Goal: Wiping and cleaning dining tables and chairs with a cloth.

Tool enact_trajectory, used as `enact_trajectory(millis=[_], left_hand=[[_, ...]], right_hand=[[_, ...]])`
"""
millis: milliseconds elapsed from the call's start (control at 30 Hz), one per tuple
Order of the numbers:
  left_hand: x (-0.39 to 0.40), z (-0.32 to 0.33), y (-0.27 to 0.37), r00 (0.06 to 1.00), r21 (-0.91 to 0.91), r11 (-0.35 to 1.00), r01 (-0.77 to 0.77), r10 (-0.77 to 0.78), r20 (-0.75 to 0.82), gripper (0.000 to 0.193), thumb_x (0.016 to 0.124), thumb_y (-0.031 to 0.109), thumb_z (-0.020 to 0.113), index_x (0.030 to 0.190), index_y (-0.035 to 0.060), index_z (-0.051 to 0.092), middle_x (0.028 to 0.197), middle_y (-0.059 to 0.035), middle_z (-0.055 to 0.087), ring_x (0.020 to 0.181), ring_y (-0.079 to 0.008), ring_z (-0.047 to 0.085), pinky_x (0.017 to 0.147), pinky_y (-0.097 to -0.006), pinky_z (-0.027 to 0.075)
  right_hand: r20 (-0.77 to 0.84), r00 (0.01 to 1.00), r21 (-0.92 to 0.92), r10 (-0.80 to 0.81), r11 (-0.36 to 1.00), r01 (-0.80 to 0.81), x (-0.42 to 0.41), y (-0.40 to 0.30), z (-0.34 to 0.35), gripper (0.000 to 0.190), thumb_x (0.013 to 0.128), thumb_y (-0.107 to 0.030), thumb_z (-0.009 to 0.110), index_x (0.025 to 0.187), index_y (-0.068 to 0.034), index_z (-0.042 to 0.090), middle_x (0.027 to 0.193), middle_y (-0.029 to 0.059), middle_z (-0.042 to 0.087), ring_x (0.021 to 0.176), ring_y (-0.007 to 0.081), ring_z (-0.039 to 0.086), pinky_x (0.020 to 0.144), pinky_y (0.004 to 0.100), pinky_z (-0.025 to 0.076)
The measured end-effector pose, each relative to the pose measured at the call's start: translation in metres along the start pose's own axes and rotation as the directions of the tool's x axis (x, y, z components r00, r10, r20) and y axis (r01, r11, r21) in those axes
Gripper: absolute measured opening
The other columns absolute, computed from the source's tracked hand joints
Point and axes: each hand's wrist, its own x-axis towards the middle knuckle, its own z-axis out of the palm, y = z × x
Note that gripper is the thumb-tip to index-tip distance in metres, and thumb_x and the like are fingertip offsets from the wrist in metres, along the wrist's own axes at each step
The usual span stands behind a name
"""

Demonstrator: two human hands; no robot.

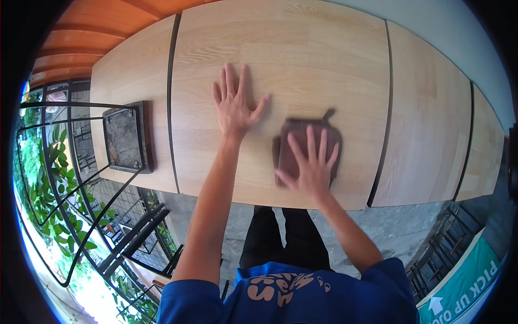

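A folded dark brown cloth (286,154) lies on the light wooden tabletop (275,81), near the edge closest to me. My right hand (313,162) rests flat on top of it with the fingers spread; hand and cloth are slightly blurred. A small loop or corner sticks out from the cloth's far side. My left hand (236,103) is palm down on the bare wood, left of the cloth and farther from me, fingers apart and holding nothing.
An upturned stool (125,139) with thin black metal legs lies on the tabletop section at left. Dark gaps separate the tabletop sections. An orange corrugated wall (81,40) stands at the upper left. More stools (441,247) and a green sign with writing (461,283) are at lower right.
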Motion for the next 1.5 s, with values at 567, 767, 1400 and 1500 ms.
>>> enact_trajectory(millis=[567, 767, 1400, 1500], left_hand=[[0.004, -0.005, 0.008, 0.999, -0.045, 0.999, 0.028, -0.026, 0.034, 0.091, 0.085, 0.061, 0.065, 0.157, 0.0149, 0.036, 0.164, -0.0225, 0.022, 0.153, -0.0376, 0.019, 0.12, -0.0574, 0.012], [0.005, -0.001, 0.006, 1.0, -0.038, 0.999, 0.006, -0.006, 0.01, 0.089, 0.086, 0.06, 0.065, 0.157, 0.0153, 0.036, 0.164, -0.0228, 0.023, 0.152, -0.0379, 0.021, 0.12, -0.0579, 0.014], [0.0, -0.002, -0.004, 1.0, 0.016, 1.0, -0.017, 0.017, -0.013, 0.089, 0.087, 0.066, 0.059, 0.155, 0.0126, 0.039, 0.161, -0.0259, 0.026, 0.151, -0.0392, 0.022, 0.12, -0.0579, 0.015], [0.001, -0.002, -0.004, 1.0, 0.01, 1.0, -0.014, 0.015, -0.011, 0.089, 0.087, 0.066, 0.059, 0.155, 0.0119, 0.039, 0.161, -0.0257, 0.026, 0.152, -0.039, 0.022, 0.12, -0.0577, 0.015]], right_hand=[[-0.448, 0.881, -0.255, -0.153, 0.966, 0.039, 0.33, 0.102, -0.016, 0.087, 0.082, -0.082, 0.052, 0.152, -0.032, 0.044, 0.163, 0.0138, 0.031, 0.15, 0.0439, 0.024, 0.112, 0.0747, 0.016], [-0.415, 0.894, -0.246, -0.17, 0.967, 0.07, 0.283, 0.093, -0.006, 0.084, 0.083, -0.077, 0.056, 0.153, -0.031, 0.043, 0.163, 0.015, 0.029, 0.149, 0.0456, 0.024, 0.112, 0.0737, 0.016], [0.13, 0.991, 0.033, -0.032, 0.999, 0.028, -0.089, -0.024, 0.019, 0.089, 0.08, -0.064, 0.068, 0.156, -0.03, 0.039, 0.166, 0.0202, 0.019, 0.15, 0.0518, 0.014, 0.11, 0.0777, 0.009], [0.16, 0.986, -0.001, -0.038, 0.999, 0.038, -0.102, 0.009, 0.001, 0.09, 0.079, -0.064, 0.069, 0.156, -0.028, 0.039, 0.166, 0.0207, 0.02, 0.151, 0.0499, 0.014, 0.112, 0.0759, 0.006]])
